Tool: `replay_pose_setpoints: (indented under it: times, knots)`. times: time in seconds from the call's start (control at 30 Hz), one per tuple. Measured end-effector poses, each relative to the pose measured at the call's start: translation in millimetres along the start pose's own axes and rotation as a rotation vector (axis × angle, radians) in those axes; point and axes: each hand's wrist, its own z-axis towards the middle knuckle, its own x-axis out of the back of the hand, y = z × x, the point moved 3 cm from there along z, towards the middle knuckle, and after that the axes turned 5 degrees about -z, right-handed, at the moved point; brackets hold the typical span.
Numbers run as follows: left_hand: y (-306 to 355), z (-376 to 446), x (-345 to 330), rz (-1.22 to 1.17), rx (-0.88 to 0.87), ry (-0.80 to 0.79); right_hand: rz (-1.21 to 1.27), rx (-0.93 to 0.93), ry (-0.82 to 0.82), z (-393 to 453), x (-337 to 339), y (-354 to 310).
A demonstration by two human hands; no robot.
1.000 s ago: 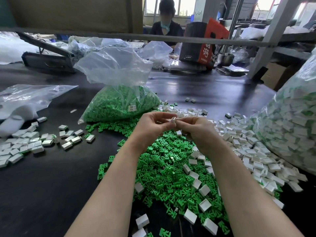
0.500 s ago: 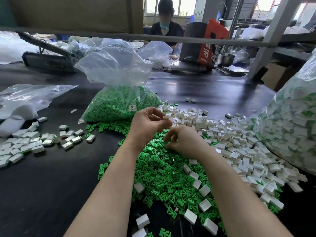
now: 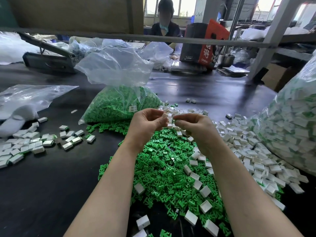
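My left hand (image 3: 147, 124) is raised above a heap of small green plastic inserts (image 3: 164, 170) and pinches a small white plastic shell (image 3: 165, 115) between thumb and fingertips. My right hand (image 3: 193, 125) faces it, fingertips curled and pinched together at about 40 px from the shell; a tiny green piece (image 3: 174, 117) seems to sit in that pinch, though it is nearly hidden. Loose white shells (image 3: 239, 144) lie in a drift to the right of the green heap.
An open clear bag of green inserts (image 3: 119, 103) stands behind the hands. A big bag of finished white-and-green parts (image 3: 290, 127) fills the right edge. Finished parts (image 3: 34, 142) are scattered at the left on the black table (image 3: 51, 185). Another person (image 3: 165, 28) sits beyond a metal rail (image 3: 153, 38).
My right hand dropped to the green heap half a second ago and has come back up with its fingertips pinched. My left hand stayed raised with the white shell.
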Motion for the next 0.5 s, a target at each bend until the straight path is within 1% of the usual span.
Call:
replay_pose_setpoints:
  times: [0.07, 0.17, 0.5]
  knots:
    - [0.4, -0.2, 0.0, -0.009, 0.008, -0.005, 0.095, -0.014, -0.002, -0.4, 0.3, -1.4]
    - [0.3, -0.8, 0.5, -0.022, 0.018, -0.025, 0.169, -0.029, 0.005, 0.5, 1.9, -1.3]
    - [2.4, -3.9, -3.8, -0.052, 0.032, -0.063, 0.190, -0.030, 0.021, 3.1, 0.7, 0.8]
